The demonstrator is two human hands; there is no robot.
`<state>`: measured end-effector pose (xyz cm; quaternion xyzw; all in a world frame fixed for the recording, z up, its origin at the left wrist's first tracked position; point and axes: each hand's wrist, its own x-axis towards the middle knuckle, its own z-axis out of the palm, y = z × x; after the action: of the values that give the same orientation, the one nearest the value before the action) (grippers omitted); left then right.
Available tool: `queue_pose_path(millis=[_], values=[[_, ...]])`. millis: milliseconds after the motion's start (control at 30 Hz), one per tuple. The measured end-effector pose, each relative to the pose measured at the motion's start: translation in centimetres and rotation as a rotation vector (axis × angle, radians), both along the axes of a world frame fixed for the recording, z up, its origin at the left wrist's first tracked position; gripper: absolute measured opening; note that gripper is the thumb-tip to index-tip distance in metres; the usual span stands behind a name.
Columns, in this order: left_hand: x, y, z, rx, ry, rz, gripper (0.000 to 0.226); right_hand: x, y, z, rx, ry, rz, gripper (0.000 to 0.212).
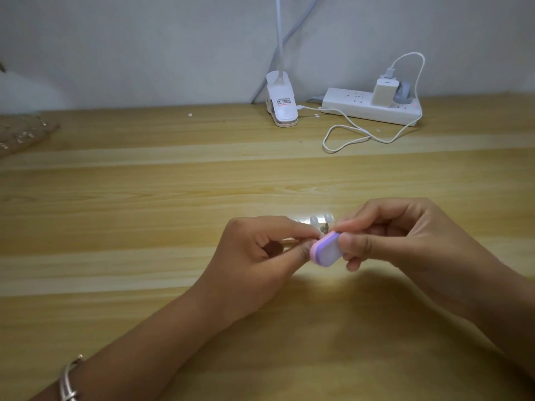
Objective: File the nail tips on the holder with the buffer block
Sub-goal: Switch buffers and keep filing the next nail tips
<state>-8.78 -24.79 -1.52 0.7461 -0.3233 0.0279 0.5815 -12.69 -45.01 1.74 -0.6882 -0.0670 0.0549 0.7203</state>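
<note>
A small pink, purple and white buffer block [325, 252] is pinched between the thumb and fingers of my right hand [399, 241], just above the wooden table. My left hand [257, 256] pinches the nail tip holder [324, 227], which is mostly hidden behind my fingertips. Two pale clear nail tips [320, 219] stick up just beyond the block. The block's upper end touches the holder area between both hands.
At the back stand a white clip lamp base [282, 104] and a white power strip [372, 107] with a charger, its white cable [347, 137] looping on the wooden table [144, 198]. A brown beaded cloth [20, 134] lies at the far left.
</note>
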Motion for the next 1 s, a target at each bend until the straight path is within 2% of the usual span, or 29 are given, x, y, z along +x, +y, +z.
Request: queue_pose_path(millis=[133,200,300,367,467,567,633,767,900,1000], values=[[-0.1,-0.1,0.1,-0.068,0.115,-0.045,0.008,1.0,-1.6,0.1,0.134,0.019,-0.115,0.013],[-0.1,-0.1,0.1,-0.072,0.121,-0.056,0.009,0.8,-1.4,-0.1,0.178,0.018,-0.063,0.012],[-0.1,0.0,0.2,-0.066,0.127,-0.068,0.014,0.2,-0.4,-0.4,0.118,-0.021,0.075,0.018],[-0.1,0.0,0.1,-0.075,0.149,-0.071,0.014,0.5,-0.6,-0.4,0.077,-0.039,0.027,0.015],[-0.1,0.0,0.0,-0.079,0.182,-0.078,0.013,1.0,-1.6,-0.3,0.122,-0.025,-0.061,0.018],[-0.1,-0.1,0.1,-0.056,0.175,-0.086,0.014,0.4,-1.1,-0.5,0.132,-0.024,0.054,0.029],[-0.1,0.0,0.2,-0.043,0.17,-0.106,0.015,0.3,-0.7,-0.6,0.072,-0.046,0.083,0.02],[-0.1,0.0,0.2,-0.061,0.202,-0.115,0.011,1.0,-1.6,-0.3,0.113,-0.032,-0.086,0.013],[-0.2,0.2,0.4,-0.087,0.239,-0.156,0.017,0.1,-0.6,-0.4,0.097,-0.067,0.111,0.019],[-0.3,0.2,0.5,-0.043,0.229,-0.145,0.017,0.3,-0.8,-0.3,0.013,-0.1,0.013,0.016]])
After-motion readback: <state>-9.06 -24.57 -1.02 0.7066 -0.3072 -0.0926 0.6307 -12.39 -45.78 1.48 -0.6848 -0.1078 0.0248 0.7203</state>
